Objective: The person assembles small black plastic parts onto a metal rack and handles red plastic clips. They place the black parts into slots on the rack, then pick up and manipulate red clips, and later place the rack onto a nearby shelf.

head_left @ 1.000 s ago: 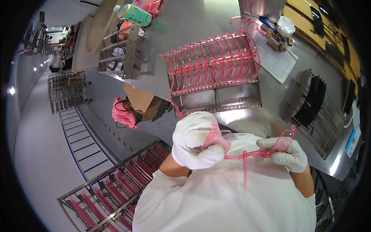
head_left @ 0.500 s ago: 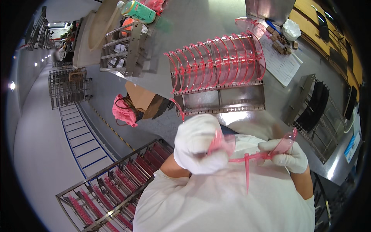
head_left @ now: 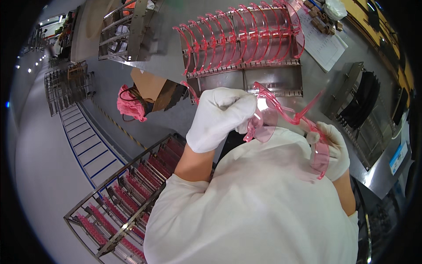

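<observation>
Both of my hands wear white gloves and hold a translucent pink plastic moulding (head_left: 283,113) in front of my chest. It has two curved, lens-like shields joined by a thin runner, from which a tapered spike sticks out. My left hand (head_left: 222,116) is closed at the left shield, its fingertips partly hidden. My right hand (head_left: 333,152) grips the right shield between thumb and fingers. Just beyond, a metal rack (head_left: 268,81) holds a row of similar curved pink pieces (head_left: 237,42) standing on edge. One more pink piece (head_left: 191,91) shows at the rack's near left corner.
On the right of the metal table lies a rack with black curved parts (head_left: 362,110). Papers (head_left: 325,53) and small brown blocks (head_left: 321,22) lie behind it. Left stand another metal rack (head_left: 127,31), a cardboard box (head_left: 149,86) and a cart loaded with pink pieces (head_left: 127,198).
The moulding has risen and turned, so its spike now points up and away instead of down. My left hand has moved up, and the whole view has shifted.
</observation>
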Demonstrator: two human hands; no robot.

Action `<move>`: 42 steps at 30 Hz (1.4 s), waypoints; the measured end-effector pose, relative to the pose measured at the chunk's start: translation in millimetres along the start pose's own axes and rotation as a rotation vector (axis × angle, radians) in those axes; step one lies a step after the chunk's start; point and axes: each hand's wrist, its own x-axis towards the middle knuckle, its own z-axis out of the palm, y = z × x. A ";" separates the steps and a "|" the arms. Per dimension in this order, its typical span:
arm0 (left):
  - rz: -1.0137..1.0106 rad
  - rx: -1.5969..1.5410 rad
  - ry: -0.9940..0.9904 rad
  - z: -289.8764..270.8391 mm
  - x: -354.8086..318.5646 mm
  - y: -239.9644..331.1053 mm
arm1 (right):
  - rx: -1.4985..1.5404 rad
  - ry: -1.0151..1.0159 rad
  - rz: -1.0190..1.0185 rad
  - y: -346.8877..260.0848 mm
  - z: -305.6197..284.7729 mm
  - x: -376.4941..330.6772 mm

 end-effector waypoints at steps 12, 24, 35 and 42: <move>-0.116 -0.001 0.111 0.4 2.6 -16.2 | 0.133 0.176 -0.017 8.1 19.2 0.7; -0.029 0.030 0.068 -15.3 -1.1 -33.7 | 0.204 0.015 0.050 4.6 10.0 7.2; -0.016 0.022 0.097 -9.9 -1.3 -31.5 | 0.227 -0.066 0.096 -0.9 -4.5 7.7; 0.021 0.022 0.074 -11.7 -3.5 -30.4 | 0.224 -0.091 0.072 1.7 2.7 7.6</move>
